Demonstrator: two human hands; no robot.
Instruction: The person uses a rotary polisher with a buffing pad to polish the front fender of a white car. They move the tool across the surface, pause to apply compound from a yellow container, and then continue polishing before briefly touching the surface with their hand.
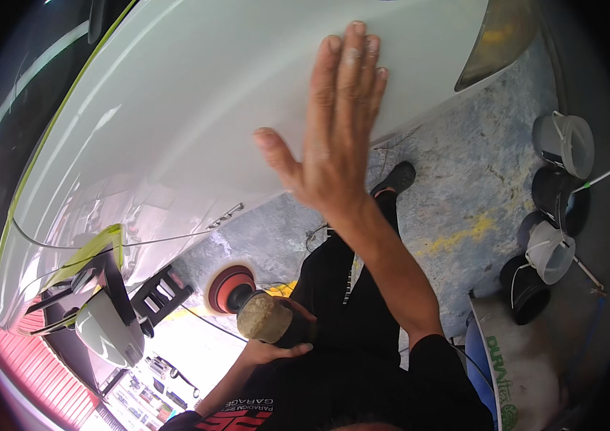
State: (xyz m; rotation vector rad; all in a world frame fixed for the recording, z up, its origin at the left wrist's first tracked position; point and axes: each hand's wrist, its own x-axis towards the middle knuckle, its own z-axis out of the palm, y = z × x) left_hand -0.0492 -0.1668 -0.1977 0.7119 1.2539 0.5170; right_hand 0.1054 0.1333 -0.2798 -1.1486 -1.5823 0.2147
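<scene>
My right hand (pixel 339 136) lies palm down on the glossy white car bodywork (pixel 197 108), its fingers stretched out and the thumb spread to the left. Nothing is held in it. Lower left, close to my body, my left hand (pixel 269 350) grips a polisher (pixel 265 320) with a worn, tan-coloured head. Its round red-and-dark pad (pixel 230 289) faces away from me, apart from the car. Part of the tool's handle is hidden by my fingers and dark clothing.
Green masking tape (pixel 75 255) edges the glass and side mirror (pixel 111 332). A headlight (pixel 495 43) sits at the far right of the bodywork. Several buckets (pixel 567 147) line the right side, near a printed sack (pixel 517 359). A cord (pixel 211 323) trails over the floor.
</scene>
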